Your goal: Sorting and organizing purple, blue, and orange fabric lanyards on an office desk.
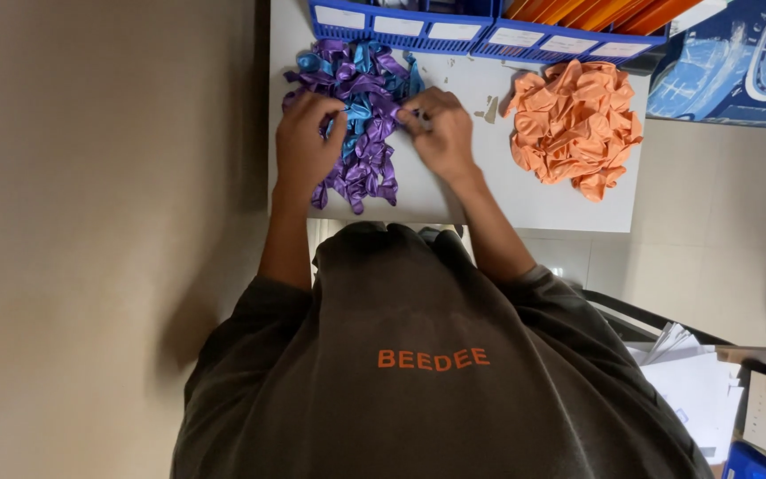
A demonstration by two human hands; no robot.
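Purple and blue balloons [358,115] lie heaped on the white bench [507,191]; left hand [305,142] rests curled on them, right hand [441,133] fingers [411,117] pinch one, orange balloons [574,124] lie right of that heap.

- Purple and blue balloons [361,124]: uninflated, shiny, crumpled in 1 loose heap on the white tabletop [489,191], just below the blue trays, under both hands.

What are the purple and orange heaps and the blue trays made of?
Purple and blue heap: probably uninflated latex balloons with a metallic sheen; they glint and lie limp. Orange heap: likely the same rubber, duller, crumpled in soft folds. Blue trays: apparently rigid moulded plastic with latticed walls.
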